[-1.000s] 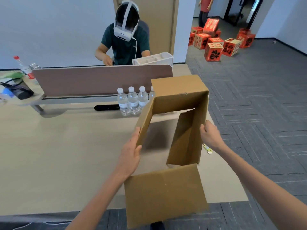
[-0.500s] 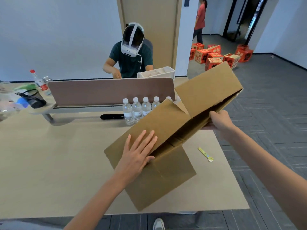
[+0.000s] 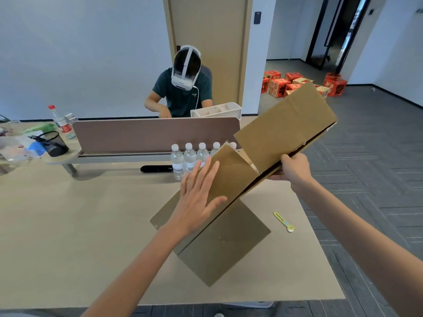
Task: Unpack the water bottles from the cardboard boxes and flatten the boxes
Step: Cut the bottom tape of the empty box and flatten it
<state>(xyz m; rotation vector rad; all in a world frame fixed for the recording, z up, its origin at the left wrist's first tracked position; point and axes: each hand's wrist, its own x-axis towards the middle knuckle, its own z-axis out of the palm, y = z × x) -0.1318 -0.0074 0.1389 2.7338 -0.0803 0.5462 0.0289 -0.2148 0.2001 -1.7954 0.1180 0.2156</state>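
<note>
A brown cardboard box [image 3: 281, 131], nearly collapsed flat, tilts up to the right above the table. My left hand [image 3: 199, 197] lies with spread straight fingers on its upper face near the lower left end. My right hand [image 3: 291, 168] grips the box's right edge from below. One bottom flap [image 3: 224, 245] hangs down onto the table. Several clear water bottles [image 3: 183, 159] with white caps stand in a row behind the box, against the divider; the rightmost ones are partly hidden by the cardboard.
A yellow box cutter [image 3: 283, 221] lies on the table [image 3: 68, 225] right of the box. A black object [image 3: 155, 168] lies left of the bottles. Behind the divider [image 3: 148, 135] sits a person wearing a headset. Red boxes [image 3: 281, 86] stand on the floor beyond.
The box went from an open upright tube to nearly flat and tilted. My left hand moved from its left wall onto the upper face; my right hand keeps hold of the right edge.
</note>
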